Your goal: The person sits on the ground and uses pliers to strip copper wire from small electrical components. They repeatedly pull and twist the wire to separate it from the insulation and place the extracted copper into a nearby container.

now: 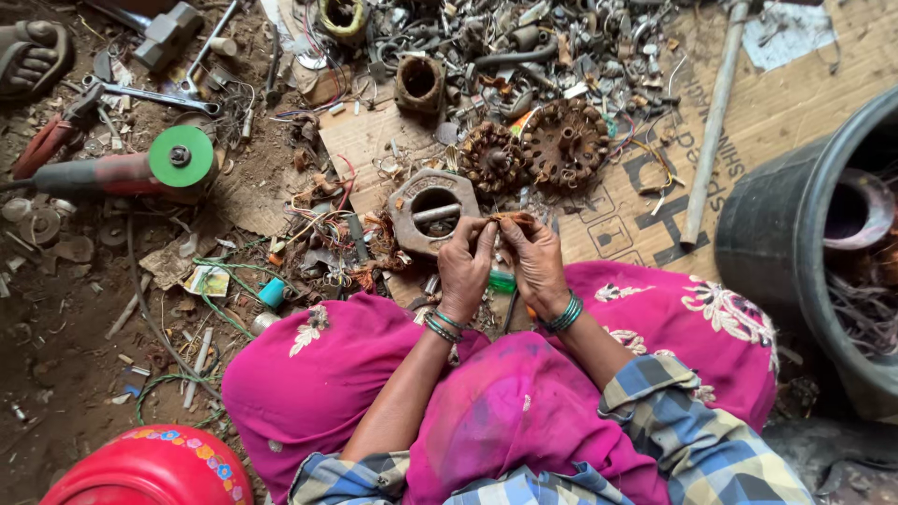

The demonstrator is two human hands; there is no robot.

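Pink-clad lap nearest. Left hand (pixel 465 266) and right hand (pixel 534 260) together pinch copper wire scrap (pixel 512 219) above lap. Rusty motor housing (pixel 432 209) just beyond left hand; two stripped wound cores (pixel 538 150) farther out. Scrap pile (pixel 524 47) beyond remains unsorted.

Left hand (pixel 465 266) and right hand (pixel 535 262) meet, fingers pinched.

The dirt floor (pixel 56 327) carries a flat sheet of brown cardboard (pixel 776 112). On the cardboard lie a heap of metal scrap (pixel 524 42), two rusty round motor cores (pixel 533 150) and a long grey rod (pixel 713 122). An angle grinder with a green disc (pixel 178 157) lies on the dirt.
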